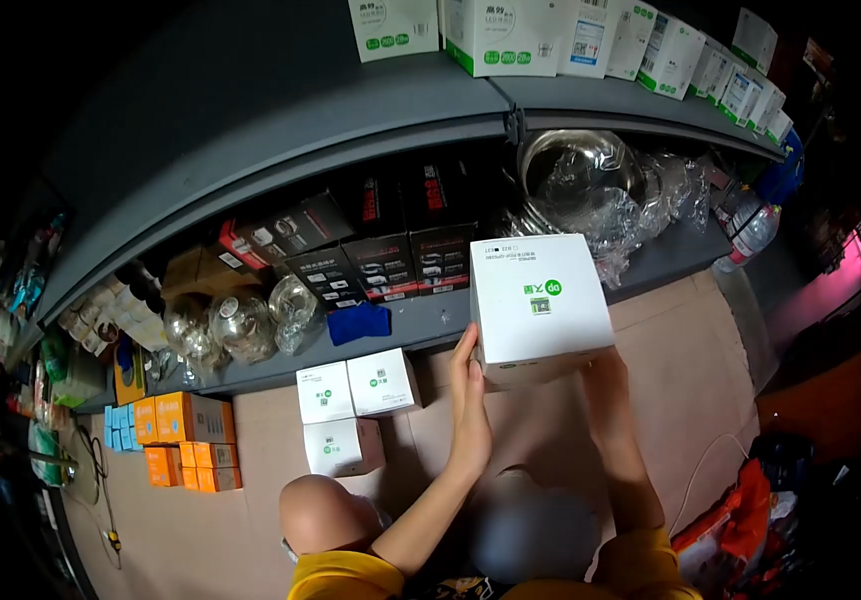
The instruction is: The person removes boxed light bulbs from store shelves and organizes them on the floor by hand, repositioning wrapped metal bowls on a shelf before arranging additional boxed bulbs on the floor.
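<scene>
A white cardboard box (575,325) with a green logo and a small square code on its top is held up before me, between both hands. My left hand (469,415) presses along its left side, thumb and fingers upright near the lower corner. On the other side, my right hand (605,385) grips the lower right corner, its fingers mostly hidden behind and under the box. Three similar white boxes stand together on the floor to the left: one at the back left (322,388), one at the back right (380,382) and one in front (338,447).
Above, a grey shelf (280,110) carries several white-and-green boxes (510,35). On the lower shelf are black boxes (385,255), a blue cloth (358,321) and plastic-wrapped metal bowls (590,175). Orange boxes (205,418) sit on the floor at left; red bags (730,520) lie at right.
</scene>
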The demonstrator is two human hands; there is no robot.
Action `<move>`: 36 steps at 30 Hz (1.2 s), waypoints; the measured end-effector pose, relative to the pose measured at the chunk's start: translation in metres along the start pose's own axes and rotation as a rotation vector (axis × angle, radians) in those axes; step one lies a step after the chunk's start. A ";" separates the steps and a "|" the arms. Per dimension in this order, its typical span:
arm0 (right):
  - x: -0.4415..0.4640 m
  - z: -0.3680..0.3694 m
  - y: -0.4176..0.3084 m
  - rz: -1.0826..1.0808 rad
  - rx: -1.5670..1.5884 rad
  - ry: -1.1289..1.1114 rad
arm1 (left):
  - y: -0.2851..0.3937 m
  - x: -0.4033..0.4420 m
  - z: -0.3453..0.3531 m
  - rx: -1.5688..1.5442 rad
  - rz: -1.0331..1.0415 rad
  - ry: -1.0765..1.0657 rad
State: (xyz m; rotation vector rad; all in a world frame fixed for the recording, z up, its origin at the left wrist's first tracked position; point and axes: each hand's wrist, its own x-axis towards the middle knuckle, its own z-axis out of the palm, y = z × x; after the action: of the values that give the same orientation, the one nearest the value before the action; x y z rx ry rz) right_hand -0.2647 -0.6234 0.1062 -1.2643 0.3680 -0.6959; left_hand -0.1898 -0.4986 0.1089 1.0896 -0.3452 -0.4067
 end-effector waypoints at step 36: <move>-0.005 -0.027 0.201 0.630 0.173 -0.238 | -0.151 -0.028 -0.116 0.258 -0.478 0.380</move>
State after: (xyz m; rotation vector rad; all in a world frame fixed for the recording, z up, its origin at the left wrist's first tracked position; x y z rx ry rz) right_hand -0.2295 -0.6121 -0.0937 -0.9745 0.4676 -0.0376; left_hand -0.1829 -0.4559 -0.0788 1.4761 0.2139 -0.5743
